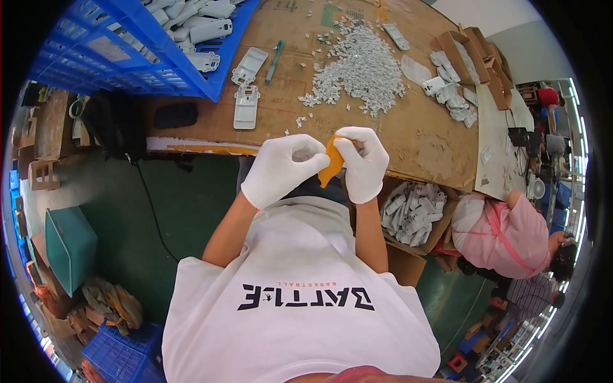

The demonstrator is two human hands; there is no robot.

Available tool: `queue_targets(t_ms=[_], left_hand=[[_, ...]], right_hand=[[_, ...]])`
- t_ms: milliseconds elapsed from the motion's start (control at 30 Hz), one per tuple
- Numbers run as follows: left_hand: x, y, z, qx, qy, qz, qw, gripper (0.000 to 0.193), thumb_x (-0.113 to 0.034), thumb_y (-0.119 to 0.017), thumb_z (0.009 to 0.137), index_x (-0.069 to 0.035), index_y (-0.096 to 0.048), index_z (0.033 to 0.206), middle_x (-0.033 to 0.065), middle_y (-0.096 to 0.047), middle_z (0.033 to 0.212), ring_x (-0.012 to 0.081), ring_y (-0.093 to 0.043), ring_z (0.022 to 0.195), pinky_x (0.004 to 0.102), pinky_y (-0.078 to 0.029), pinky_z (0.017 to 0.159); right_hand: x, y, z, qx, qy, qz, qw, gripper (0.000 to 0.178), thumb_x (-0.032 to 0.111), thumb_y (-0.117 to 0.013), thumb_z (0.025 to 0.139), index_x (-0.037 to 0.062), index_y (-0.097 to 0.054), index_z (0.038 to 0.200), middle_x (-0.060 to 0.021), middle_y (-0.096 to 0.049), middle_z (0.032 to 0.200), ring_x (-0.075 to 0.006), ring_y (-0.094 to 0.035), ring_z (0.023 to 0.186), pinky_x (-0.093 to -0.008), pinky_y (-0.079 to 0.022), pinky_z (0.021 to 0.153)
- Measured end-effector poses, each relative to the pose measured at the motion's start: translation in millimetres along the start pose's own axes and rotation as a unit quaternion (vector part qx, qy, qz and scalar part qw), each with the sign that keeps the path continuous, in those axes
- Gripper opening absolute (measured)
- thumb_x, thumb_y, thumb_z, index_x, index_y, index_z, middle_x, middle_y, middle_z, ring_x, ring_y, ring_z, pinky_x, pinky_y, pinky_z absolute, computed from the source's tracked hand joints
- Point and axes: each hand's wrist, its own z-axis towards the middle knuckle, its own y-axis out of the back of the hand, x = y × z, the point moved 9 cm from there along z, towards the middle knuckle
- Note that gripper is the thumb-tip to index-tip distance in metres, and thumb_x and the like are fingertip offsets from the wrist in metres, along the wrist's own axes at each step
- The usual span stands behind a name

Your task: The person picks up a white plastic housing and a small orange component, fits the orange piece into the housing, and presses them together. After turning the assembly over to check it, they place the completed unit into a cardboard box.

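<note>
We see both hands raised just in front of the near edge of the cardboard-covered table (440,137), each in a white glove. The left hand (281,167) closes thumb and forefinger on the left side of a small yellow-orange flexible piece (331,167). The right hand (366,163) pinches the same piece near its upper end, thumb toward us. We locate the piece between the two hands, clear of the tabletop, its tapered lower end hanging free. Beyond the hands, we note a spread heap of small pale parts (364,67) on the table. To the left of the heap lie a dark green pen (274,62) and two white plastic housings (246,107), one just beyond the other. Further left, we find a blue crate (147,51) loaded with white housings, and a black flat object (175,115) near the table edge. On the right, we identify a group of white pieces (456,96) beside open cardboard boxes (471,56). Below the table edge, right of the right hand, a carton (440,231) contains more white parts.
</note>
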Motion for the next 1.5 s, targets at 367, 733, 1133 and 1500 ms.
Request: queue_targets(t_ms=[367, 733, 1133, 1500], left_hand=[[-1, -5, 7, 0.022, -0.029, 0.006, 0.999, 0.008, -0.006, -0.063, 0.084, 0.001, -0.063, 0.088, 0.0016, -0.059, 0.076, 0.0072, -0.052, 0.073, 0.0252, -0.046, 0.069], [7, -13, 17, 0.098, -0.041, -0.092, 0.990, 0.014, -0.012, -0.062, 0.090, 0.000, -0.055, 0.096, 0.0057, -0.062, 0.085, 0.0122, -0.062, 0.075, 0.0277, -0.052, 0.069], [-1, 22, -20, -0.112, -0.273, 0.012, 0.955, 0.031, -0.011, -0.066, 0.088, -0.004, -0.060, 0.117, 0.0088, -0.067, 0.102, 0.0150, -0.064, 0.089, 0.0290, -0.051, 0.072], [-47, -9, -43, -0.156, -0.433, 0.228, 0.858, 0.014, -0.013, -0.079, 0.067, -0.017, -0.067, 0.072, -0.0008, -0.053, 0.063, 0.0189, -0.054, 0.055, 0.0304, -0.041, 0.047]], right_hand=[[-4, -10, 0, 0.035, -0.031, -0.014, 0.999, 0.009, 0.002, -0.068, 0.087, 0.0004, -0.068, 0.095, -0.0008, -0.068, 0.085, -0.0044, -0.059, 0.073, -0.0211, -0.049, 0.067], [-1, 2, 2, -0.023, -0.049, 0.002, 0.999, 0.007, 0.004, -0.067, 0.089, -0.0003, -0.067, 0.095, -0.0024, -0.065, 0.079, -0.0041, -0.057, 0.060, -0.0184, -0.044, 0.050], [-28, 16, 4, -0.069, -0.107, 0.135, 0.983, 0.007, 0.005, -0.064, 0.092, -0.0001, -0.063, 0.096, -0.0031, -0.063, 0.081, -0.0066, -0.057, 0.065, -0.0207, -0.044, 0.057], [-34, -16, -10, -0.001, -0.186, 0.249, 0.951, 0.006, 0.005, -0.063, 0.094, -0.0007, -0.062, 0.096, -0.0041, -0.064, 0.090, -0.0098, -0.060, 0.079, -0.0248, -0.050, 0.070]])
